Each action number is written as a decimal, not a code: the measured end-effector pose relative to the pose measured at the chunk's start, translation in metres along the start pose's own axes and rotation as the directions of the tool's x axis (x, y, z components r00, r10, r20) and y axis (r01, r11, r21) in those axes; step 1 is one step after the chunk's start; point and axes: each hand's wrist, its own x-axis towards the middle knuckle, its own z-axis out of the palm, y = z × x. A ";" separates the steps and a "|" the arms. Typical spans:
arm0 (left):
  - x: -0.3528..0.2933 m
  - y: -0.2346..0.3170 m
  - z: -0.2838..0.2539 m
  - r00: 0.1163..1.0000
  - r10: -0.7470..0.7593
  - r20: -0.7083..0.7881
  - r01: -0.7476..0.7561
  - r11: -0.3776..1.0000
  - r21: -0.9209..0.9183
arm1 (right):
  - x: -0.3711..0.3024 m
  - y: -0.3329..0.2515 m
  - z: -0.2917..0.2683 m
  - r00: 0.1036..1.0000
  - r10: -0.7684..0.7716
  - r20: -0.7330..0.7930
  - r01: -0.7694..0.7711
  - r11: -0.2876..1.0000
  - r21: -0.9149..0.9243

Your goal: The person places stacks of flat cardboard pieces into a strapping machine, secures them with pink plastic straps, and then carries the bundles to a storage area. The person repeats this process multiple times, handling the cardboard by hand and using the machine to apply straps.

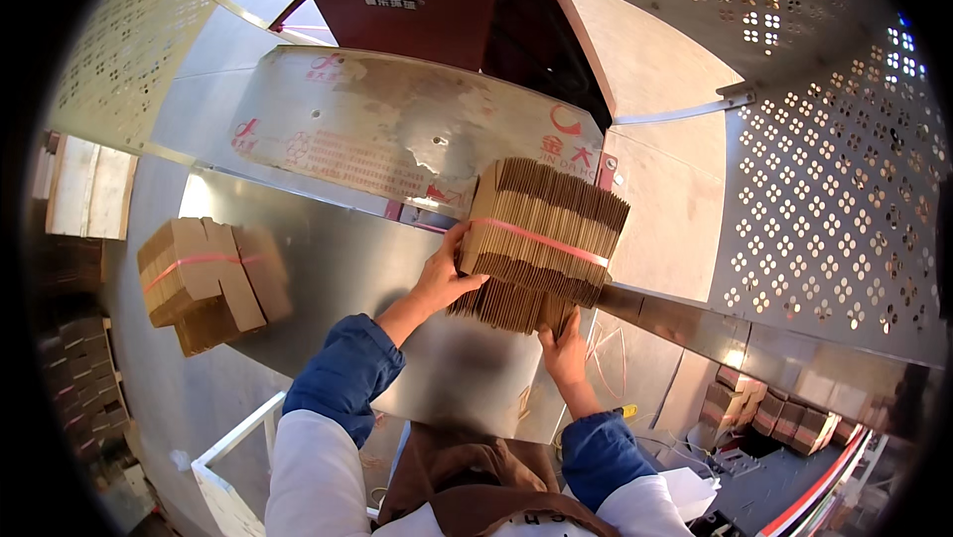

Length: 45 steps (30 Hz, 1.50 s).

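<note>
A bundle of folded brown cardboard pieces (546, 229) is held over the right part of the metal tabletop (437, 358). A pink strap (541, 239) runs around its middle, and the layered edges face up. My left hand (447, 274) grips the bundle's left side, with the thumb along the near edge. At the near right corner my right hand (566, 348) holds the bundle from below, its fingers partly hidden. Another strapped cardboard bundle (208, 279) sits at the table's left end, well apart from my hands.
A dark red machine housing (407, 1) stands behind a worn metal plate (347, 130). Perforated metal panels (824, 200) flank the far side. More cardboard bundles (774, 413) lie at the lower right, and stacked cardboard (84, 378) stands at far left. A white metal frame (233, 458) is near my left arm.
</note>
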 end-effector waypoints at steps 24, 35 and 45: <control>-0.217 0.001 -0.019 0.990 0.077 0.122 -0.092 0.988 0.126 | -0.143 0.003 -0.034 0.937 -0.188 0.295 0.105 0.956 0.273; -0.185 0.129 -0.072 0.885 -0.342 0.316 0.223 0.907 0.358 | -0.071 -0.099 -0.128 0.784 -0.085 0.615 0.012 0.992 0.123; -0.152 0.052 -0.048 0.611 -0.608 0.507 0.754 0.641 -0.141 | -0.075 0.025 -0.020 0.808 0.036 0.589 -0.448 0.687 0.572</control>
